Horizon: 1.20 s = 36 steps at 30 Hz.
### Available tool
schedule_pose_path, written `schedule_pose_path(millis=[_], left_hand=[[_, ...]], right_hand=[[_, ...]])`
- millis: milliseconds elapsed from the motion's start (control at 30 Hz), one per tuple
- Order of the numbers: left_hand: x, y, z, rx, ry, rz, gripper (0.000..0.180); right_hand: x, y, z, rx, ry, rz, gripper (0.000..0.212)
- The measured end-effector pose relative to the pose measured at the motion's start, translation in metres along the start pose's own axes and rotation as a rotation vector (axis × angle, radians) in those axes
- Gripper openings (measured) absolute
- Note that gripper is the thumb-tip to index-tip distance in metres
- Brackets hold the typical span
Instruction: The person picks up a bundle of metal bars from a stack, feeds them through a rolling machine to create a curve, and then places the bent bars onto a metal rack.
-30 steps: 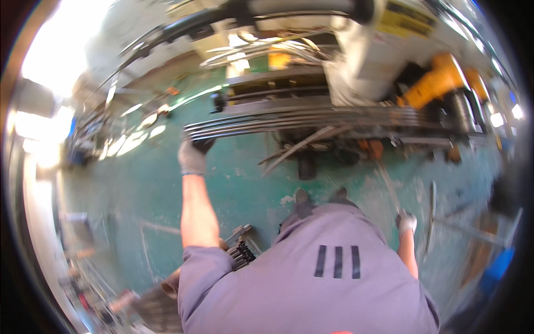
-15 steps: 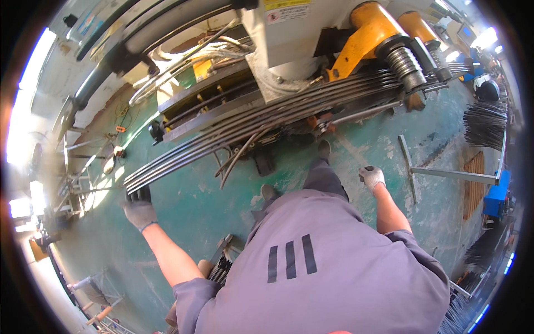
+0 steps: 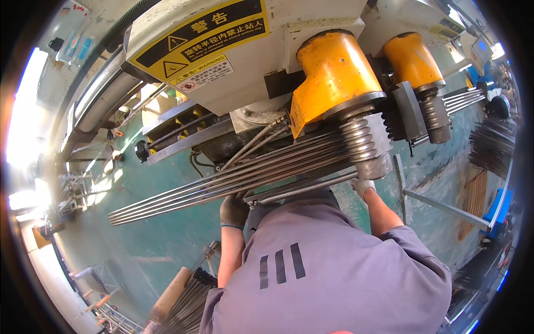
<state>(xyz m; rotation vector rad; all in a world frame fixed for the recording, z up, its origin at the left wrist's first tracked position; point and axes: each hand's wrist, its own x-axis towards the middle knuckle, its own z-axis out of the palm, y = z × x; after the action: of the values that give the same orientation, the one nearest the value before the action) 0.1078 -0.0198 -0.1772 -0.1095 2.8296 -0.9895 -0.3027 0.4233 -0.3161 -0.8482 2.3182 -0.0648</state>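
A row of several long, thin metal rods (image 3: 172,203) runs from the machine out to the left, with the free ends side by side. My left hand (image 3: 235,210), in a grey glove with dark fingers, is up against the near edge of the rods. Its fingertips are hidden, so its grip does not show. My right hand (image 3: 364,187), in a pale glove, is just below the ridged steel post (image 3: 364,142) under the nearer orange arm (image 3: 336,72). The post hides part of its fingers. A bar with a coil spring (image 3: 306,189) lies between my hands.
A second orange arm (image 3: 413,58) with its own ridged post stands to the right. The pale machine housing (image 3: 217,72) carries yellow-black warning labels. A metal stand (image 3: 445,209) is at my right, with wire bundles (image 3: 492,142) beyond. More rods (image 3: 189,303) lie low at the left.
My left hand has left the rod ends and come right, near my body. My right hand has moved up to the machine. The machine appears closer and larger, and the rods sit lower in view.
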Motion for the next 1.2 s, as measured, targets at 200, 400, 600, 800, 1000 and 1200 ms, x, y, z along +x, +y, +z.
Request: schedule_pose_path(millis=[200, 400, 600, 800, 1000, 1200], left_hand=[[0.037, -0.046, -0.052, -1.348, 0.090, -0.680, 0.026], [0.036, -0.066, 0.002, -3.021, 0.241, -1.152, 0.031], [0.016, -0.063, -0.017, -2.912, 0.323, -0.685, 0.028], [0.001, -0.104, -0.055, -2.994, 0.364, -0.484, 0.027], [-0.033, -0.141, -0.081, -2.999, 0.871, -0.812, 0.038], [-0.034, -0.158, -0.138, -2.525, 0.946, -0.818, 0.050]], right_hand=[[-0.002, -0.042, -0.055, 0.637, 0.145, 0.282, 0.036], [-0.081, -0.081, -0.021, 0.977, 0.248, 0.550, 0.024], [-0.150, -0.131, -0.027, 0.980, 0.364, 0.609, 0.030], [-0.151, -0.154, -0.091, 1.134, 0.693, 0.429, 0.029], [-0.129, -0.189, -0.207, 1.374, 1.136, 0.141, 0.026], [-0.121, -0.213, -0.268, 1.576, 1.231, 0.019, 0.032]])
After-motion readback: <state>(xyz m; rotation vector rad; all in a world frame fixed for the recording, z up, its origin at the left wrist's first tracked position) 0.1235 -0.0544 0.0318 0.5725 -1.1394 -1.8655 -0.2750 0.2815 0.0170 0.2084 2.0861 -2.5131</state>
